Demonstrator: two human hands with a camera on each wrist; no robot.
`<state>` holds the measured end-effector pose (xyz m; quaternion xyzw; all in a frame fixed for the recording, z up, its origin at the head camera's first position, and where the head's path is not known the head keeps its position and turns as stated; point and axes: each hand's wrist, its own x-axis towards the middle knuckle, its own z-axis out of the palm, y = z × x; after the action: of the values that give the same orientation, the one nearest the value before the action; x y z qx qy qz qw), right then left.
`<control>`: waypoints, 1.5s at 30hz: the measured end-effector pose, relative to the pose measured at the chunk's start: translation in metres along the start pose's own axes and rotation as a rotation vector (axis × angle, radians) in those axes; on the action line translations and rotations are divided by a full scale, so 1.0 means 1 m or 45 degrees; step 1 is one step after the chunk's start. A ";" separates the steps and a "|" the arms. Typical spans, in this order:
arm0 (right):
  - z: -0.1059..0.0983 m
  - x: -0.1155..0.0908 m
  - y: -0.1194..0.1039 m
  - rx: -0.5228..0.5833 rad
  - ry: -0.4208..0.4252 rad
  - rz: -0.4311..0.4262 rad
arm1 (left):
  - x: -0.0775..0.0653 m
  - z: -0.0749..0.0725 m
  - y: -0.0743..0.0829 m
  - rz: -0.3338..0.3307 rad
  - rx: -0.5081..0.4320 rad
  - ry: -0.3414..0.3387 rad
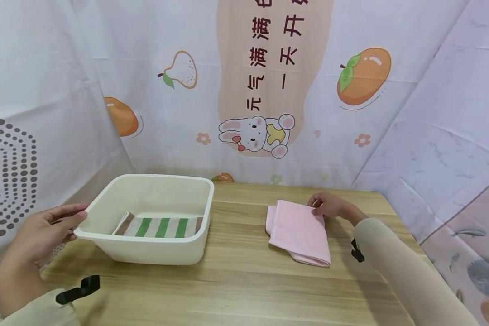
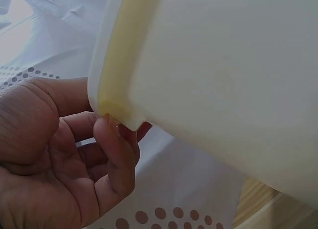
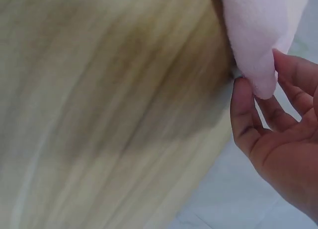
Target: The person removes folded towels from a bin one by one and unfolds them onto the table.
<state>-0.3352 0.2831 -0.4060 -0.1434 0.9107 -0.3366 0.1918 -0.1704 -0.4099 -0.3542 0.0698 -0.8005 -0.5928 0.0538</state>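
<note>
The white basin [image 1: 159, 251] partly hides the striped cloth [image 1: 163, 227], covering its near edge.

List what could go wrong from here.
The left hand pinches the white basin only at a rim corner, so a tug might tip or slide it.
The right hand has the folded pink cloth by one corner; lifting there could unfold it.

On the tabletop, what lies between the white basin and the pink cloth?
Nothing but a bare stretch of wooden table between the white basin and the pink cloth; the head view shows it.
</note>
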 end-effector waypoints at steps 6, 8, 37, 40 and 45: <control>0.011 -0.003 0.007 -0.033 0.056 -0.023 | -0.010 -0.003 -0.001 0.056 0.170 0.060; 0.013 -0.003 0.009 -0.041 0.069 -0.028 | -0.013 -0.003 0.002 0.076 0.186 0.074; 0.016 0.005 0.007 -0.018 0.195 0.098 | 0.008 0.152 0.117 0.573 0.397 -0.349; 0.017 0.003 0.009 -0.011 0.200 0.109 | 0.008 0.178 0.129 0.572 0.415 -0.416; 0.016 -0.002 0.012 -0.014 0.201 0.127 | 0.005 0.228 0.148 0.612 0.447 -0.492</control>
<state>-0.3282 0.2834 -0.4245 -0.0718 0.9308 -0.3320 0.1352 -0.2213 -0.1535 -0.2793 -0.2259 -0.8792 -0.4186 0.0266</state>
